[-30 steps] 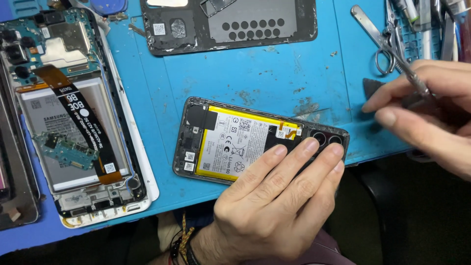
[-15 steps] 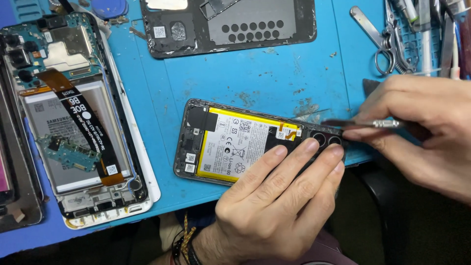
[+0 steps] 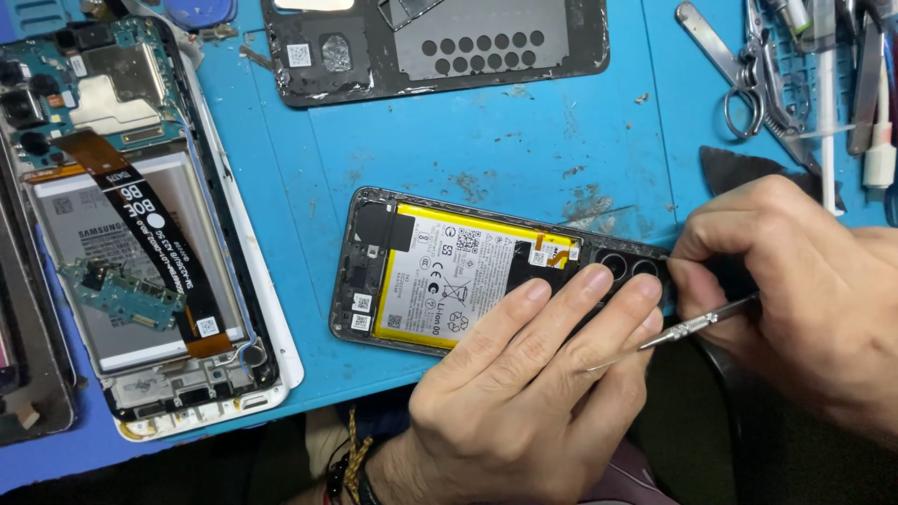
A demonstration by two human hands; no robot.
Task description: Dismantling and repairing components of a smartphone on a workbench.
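Seen from the head camera looking down, a blue mat (image 3: 524,140) covers the table, and an opened dark phone (image 3: 440,271) lies on it near the front edge, back cover off, with its yellow-and-white battery (image 3: 449,281) exposed in the middle and two round camera openings (image 3: 629,268) at its right end. The left hand (image 3: 524,383) rests flat on the phone's lower right part, fingers (image 3: 524,309) extended and close together over the edge of the battery and the area beside the camera openings, pressing the phone down rather than gripping anything. The right hand (image 3: 795,290) comes in from the right, fingers curled closed around a thin metal screwdriver (image 3: 687,327); the tool's shaft slants down to the left, crossing the left hand's fingertips, and its tip cannot be made out. To the left lies a second opened phone (image 3: 150,234) in a white frame, showing a circuit board, a white battery and a black ribbon cable. Above, at the top edge, sits a dark detached back cover (image 3: 449,47) with rows of round holes. At the upper right lie scissors (image 3: 748,84), tweezers and other slim tools, and a dark triangular pick (image 3: 739,168) just above the right hand.
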